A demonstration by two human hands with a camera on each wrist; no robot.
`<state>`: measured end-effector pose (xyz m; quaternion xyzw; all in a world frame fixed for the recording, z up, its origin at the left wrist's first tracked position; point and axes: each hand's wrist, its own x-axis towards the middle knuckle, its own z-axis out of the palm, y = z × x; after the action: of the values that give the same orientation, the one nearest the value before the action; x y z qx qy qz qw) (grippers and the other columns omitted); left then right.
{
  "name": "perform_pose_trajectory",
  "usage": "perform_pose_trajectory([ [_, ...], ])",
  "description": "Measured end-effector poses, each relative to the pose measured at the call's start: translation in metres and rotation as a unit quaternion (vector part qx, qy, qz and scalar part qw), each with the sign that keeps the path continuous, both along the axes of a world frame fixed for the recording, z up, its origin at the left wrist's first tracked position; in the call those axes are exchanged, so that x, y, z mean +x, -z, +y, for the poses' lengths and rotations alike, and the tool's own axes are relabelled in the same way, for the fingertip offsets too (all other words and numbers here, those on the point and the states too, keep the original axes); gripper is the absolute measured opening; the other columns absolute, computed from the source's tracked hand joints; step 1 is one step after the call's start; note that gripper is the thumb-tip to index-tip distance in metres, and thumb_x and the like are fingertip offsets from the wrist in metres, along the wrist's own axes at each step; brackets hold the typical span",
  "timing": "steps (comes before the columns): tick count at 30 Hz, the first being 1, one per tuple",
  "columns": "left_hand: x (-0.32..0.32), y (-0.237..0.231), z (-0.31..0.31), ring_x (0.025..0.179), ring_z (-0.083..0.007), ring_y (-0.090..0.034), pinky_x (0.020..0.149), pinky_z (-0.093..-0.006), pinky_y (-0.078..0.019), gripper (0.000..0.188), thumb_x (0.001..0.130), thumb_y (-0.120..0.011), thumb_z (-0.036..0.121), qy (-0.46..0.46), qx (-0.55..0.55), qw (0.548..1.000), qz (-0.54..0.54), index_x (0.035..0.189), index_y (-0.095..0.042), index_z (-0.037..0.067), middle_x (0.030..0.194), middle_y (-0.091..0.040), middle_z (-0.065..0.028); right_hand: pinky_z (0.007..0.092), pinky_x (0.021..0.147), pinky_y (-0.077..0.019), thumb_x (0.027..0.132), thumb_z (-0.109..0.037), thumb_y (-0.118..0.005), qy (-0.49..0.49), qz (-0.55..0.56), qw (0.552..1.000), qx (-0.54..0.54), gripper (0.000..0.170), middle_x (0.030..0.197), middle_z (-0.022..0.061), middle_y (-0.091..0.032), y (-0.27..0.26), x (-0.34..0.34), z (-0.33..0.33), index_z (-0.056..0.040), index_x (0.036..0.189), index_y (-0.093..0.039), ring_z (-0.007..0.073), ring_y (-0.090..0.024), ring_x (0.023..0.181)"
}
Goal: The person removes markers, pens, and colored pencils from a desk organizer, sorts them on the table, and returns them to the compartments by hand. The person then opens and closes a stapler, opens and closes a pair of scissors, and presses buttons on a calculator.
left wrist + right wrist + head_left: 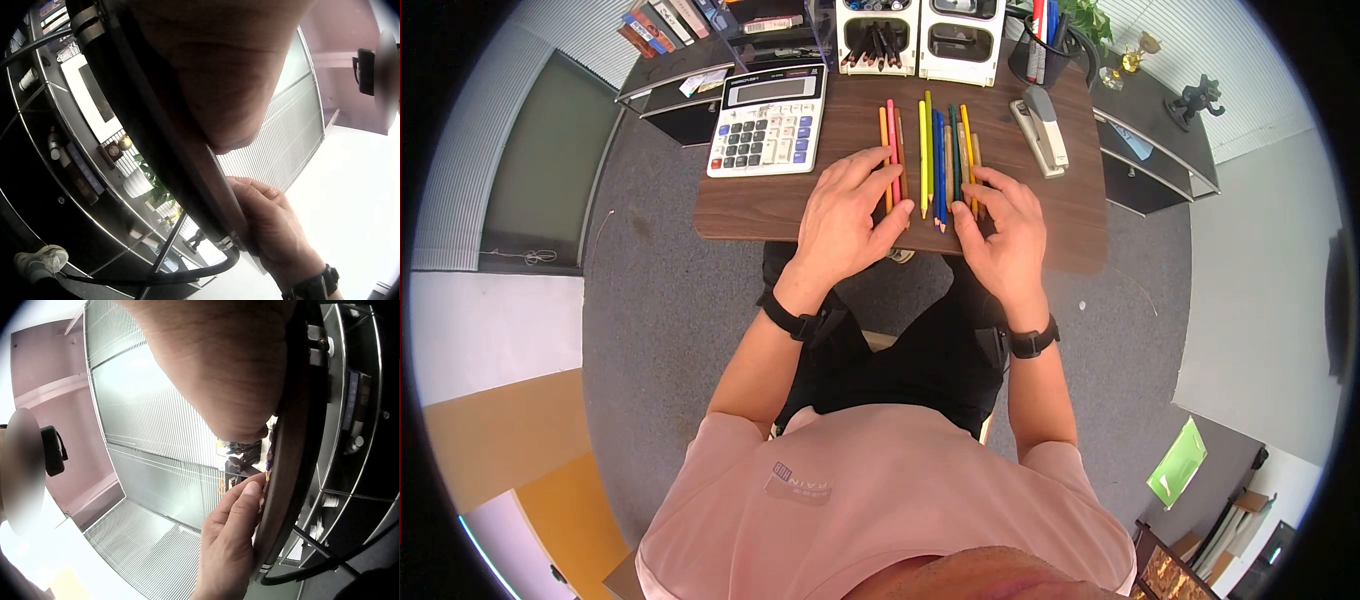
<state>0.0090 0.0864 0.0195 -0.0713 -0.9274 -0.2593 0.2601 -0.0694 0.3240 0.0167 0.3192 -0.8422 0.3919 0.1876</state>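
Observation:
Colored pencils lie side by side on the desk in the head view, roughly upright in that view. My left hand (840,215) rests on the left ones, its fingers over the orange pencil (883,130), the pink pencil (892,125) and a brown pencil (902,150). Between the hands are yellow-green pencils (924,150) and blue pencils (940,180). The fingertips of my right hand (1007,225) touch the right-hand pencils, near a dark green pencil (953,130) and a yellow pencil (967,130). Neither hand lifts a pencil. In both wrist views the desk edge hides most of the pencils.
A calculator (767,125) lies left of the pencils, and a stapler (1042,135) to their right. White organizers (960,72) with dark pens stand at the back, beside a black mesh pen cup (1055,65). The desk's front edge (745,238) is just below the hands.

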Motion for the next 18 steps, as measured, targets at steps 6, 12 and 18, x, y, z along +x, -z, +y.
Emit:
perform_pose_trajectory([
  [6,-0.0003,0.0011,-0.0009,0.139,-0.0429,-0.069,0.119,-0.0519,-0.0528,0.045,0.102,-0.085,0.028,0.000,-0.001,1.000,-0.001,0.137,-0.079,0.001,0.153,-0.072,-0.0196,0.0473,0.108,-0.0563,0.092,-0.013,-0.088,0.002,0.001,1.000,0.000,0.022,0.133,0.0124,-0.081,-0.0007,0.0005,-0.0005,-0.0028,0.112,-0.086,0.0352,-0.076,0.116],
  [12,-0.0003,0.0019,-0.0006,0.139,-0.0428,-0.070,0.119,-0.0517,-0.0529,0.044,0.102,-0.084,0.028,-0.002,-0.002,1.000,0.004,0.136,-0.079,0.001,0.152,-0.073,-0.0193,0.0471,0.108,-0.0563,0.092,-0.013,-0.088,0.002,-0.001,1.000,-0.003,0.023,0.133,0.0121,-0.082,0.0004,0.0004,-0.0004,-0.0030,0.112,-0.086,0.0347,-0.076,0.115],
  [18,-0.0005,0.0027,-0.0008,0.138,-0.0424,-0.070,0.118,-0.0516,-0.0532,0.043,0.102,-0.084,0.028,-0.003,-0.003,1.000,0.005,0.136,-0.079,0.001,0.152,-0.073,-0.0191,0.0472,0.107,-0.0564,0.092,-0.013,-0.088,0.000,0.004,1.000,-0.007,0.023,0.132,0.0117,-0.082,-0.0003,0.0004,-0.0003,-0.0033,0.112,-0.086,0.0343,-0.076,0.114],
])
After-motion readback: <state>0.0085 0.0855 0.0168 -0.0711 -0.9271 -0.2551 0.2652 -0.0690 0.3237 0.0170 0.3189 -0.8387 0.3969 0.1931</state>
